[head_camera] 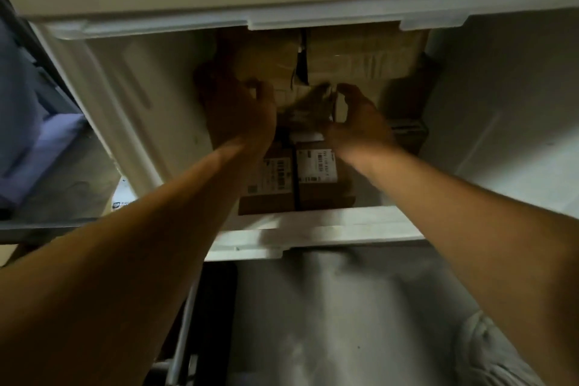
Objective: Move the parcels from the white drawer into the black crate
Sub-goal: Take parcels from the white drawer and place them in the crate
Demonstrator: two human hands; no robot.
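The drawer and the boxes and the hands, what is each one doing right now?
White drawer: pulled open, with boxes inside.
Middle parcel: blurred, gripped between both hands.
Left hand: fingers curled on the parcel's left side.
Right hand: fingers curled on the parcel's right side.
Two labelled boxes: side by side at the drawer's front, untouched.
Back boxes: side by side at the rear, partly under the shelf above.
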